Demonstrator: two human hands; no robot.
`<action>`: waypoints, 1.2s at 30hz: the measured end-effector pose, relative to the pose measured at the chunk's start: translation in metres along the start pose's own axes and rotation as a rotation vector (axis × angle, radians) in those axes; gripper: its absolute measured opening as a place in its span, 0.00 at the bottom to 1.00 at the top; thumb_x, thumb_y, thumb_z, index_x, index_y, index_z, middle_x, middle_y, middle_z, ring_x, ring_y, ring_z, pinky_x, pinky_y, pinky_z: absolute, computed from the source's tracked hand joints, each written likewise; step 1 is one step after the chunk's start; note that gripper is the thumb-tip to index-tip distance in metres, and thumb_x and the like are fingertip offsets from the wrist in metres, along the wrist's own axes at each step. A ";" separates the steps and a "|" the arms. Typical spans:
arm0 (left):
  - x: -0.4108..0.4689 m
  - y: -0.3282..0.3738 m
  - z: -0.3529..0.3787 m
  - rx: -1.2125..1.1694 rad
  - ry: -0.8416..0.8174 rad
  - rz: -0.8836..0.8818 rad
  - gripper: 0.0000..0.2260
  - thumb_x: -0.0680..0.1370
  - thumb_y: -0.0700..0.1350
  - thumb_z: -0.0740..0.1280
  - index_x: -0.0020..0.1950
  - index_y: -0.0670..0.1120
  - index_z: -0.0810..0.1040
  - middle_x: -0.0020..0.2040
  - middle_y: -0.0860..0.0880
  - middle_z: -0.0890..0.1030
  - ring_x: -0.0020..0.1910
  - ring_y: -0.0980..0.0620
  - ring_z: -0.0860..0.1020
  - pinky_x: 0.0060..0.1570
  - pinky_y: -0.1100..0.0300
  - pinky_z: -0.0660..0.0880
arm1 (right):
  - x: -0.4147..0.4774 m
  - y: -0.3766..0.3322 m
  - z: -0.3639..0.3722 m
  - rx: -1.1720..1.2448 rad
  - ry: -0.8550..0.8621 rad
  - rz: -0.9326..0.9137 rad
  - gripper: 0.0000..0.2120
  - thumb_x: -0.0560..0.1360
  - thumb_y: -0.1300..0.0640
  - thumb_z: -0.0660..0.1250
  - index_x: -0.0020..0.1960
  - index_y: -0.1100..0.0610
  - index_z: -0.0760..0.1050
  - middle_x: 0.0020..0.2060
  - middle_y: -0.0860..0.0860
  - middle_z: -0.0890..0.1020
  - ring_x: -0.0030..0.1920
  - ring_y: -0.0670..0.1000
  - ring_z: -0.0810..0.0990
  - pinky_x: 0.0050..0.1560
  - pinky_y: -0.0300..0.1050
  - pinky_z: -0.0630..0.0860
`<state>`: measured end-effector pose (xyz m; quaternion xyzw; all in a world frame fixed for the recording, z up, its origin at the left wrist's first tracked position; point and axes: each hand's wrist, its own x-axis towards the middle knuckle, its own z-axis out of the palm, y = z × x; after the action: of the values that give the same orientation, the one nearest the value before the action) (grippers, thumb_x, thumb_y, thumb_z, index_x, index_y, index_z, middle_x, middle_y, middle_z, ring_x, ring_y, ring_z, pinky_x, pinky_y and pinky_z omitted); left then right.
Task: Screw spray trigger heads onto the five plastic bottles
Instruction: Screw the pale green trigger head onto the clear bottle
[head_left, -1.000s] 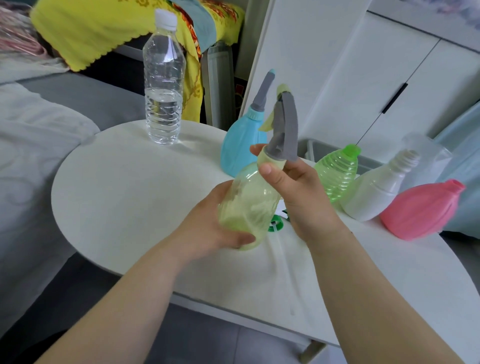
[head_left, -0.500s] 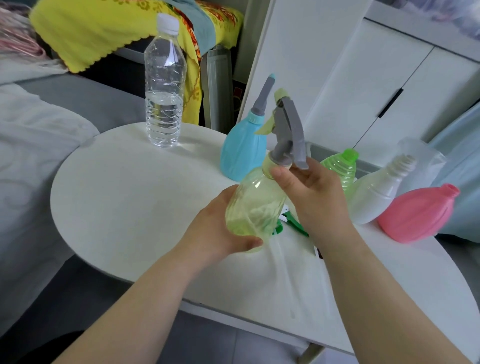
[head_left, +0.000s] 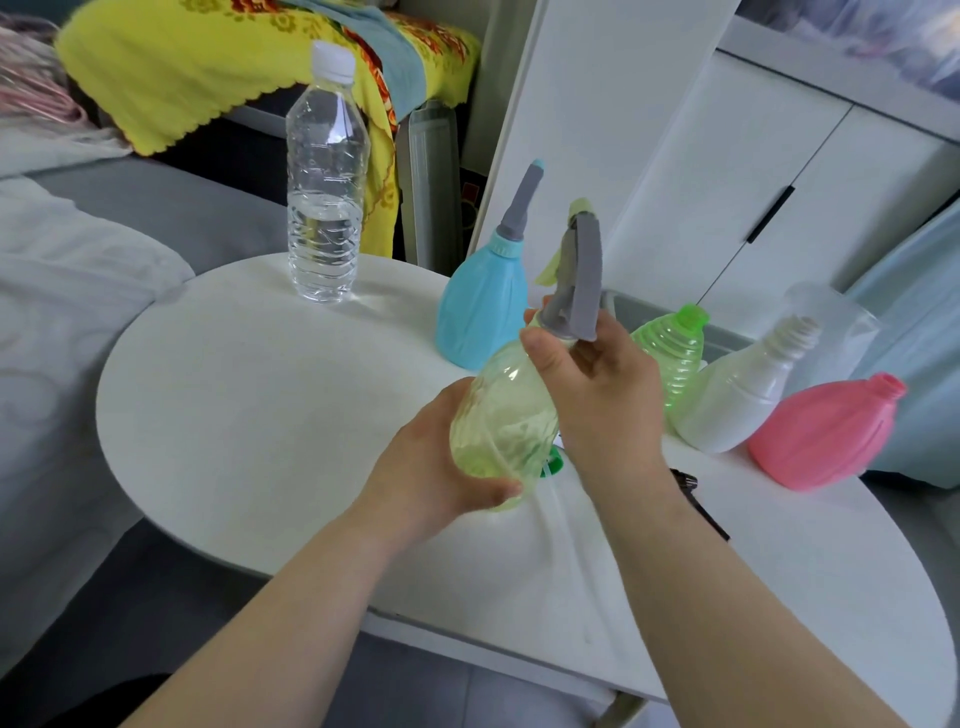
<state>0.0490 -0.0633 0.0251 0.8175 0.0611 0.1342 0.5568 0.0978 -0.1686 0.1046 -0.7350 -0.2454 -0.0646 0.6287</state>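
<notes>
left hand (head_left: 441, 467) is wrapped round the bottom of the pale yellow bottle (head_left: 498, 415), holding it tilted just above the round white table (head_left: 260, 415). right hand (head_left: 597, 395) pinches the neck right under the grey trigger head (head_left: 576, 280) sitting on top. blue bottle (head_left: 483, 306) behind has its head on; green bottle (head_left: 670, 353), white bottle (head_left: 737, 395) and pink bottle (head_left: 826, 431) lean in a row on the right
</notes>
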 end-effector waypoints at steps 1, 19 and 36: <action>0.001 0.000 -0.001 -0.001 -0.010 -0.006 0.34 0.58 0.47 0.77 0.58 0.62 0.65 0.43 0.72 0.68 0.43 0.66 0.70 0.38 0.78 0.65 | 0.004 -0.002 -0.005 0.022 -0.058 0.017 0.12 0.69 0.62 0.69 0.42 0.45 0.75 0.39 0.39 0.81 0.40 0.36 0.79 0.43 0.27 0.73; -0.003 0.000 0.013 -0.001 0.111 0.028 0.33 0.60 0.49 0.75 0.60 0.62 0.63 0.44 0.73 0.67 0.43 0.68 0.68 0.38 0.78 0.65 | 0.010 -0.010 -0.009 -0.145 -0.098 0.090 0.10 0.69 0.58 0.69 0.49 0.51 0.75 0.41 0.39 0.79 0.47 0.38 0.79 0.53 0.32 0.74; 0.009 -0.032 0.009 0.706 -0.034 -0.051 0.22 0.77 0.53 0.54 0.70 0.52 0.56 0.75 0.53 0.54 0.73 0.55 0.51 0.71 0.52 0.43 | 0.103 0.004 -0.044 -0.160 0.135 0.185 0.06 0.73 0.61 0.65 0.47 0.53 0.70 0.36 0.42 0.73 0.40 0.43 0.73 0.48 0.41 0.70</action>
<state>0.0614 -0.0574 -0.0064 0.9598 0.1147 0.0774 0.2440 0.1991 -0.1824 0.1518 -0.7964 -0.1276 -0.0752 0.5863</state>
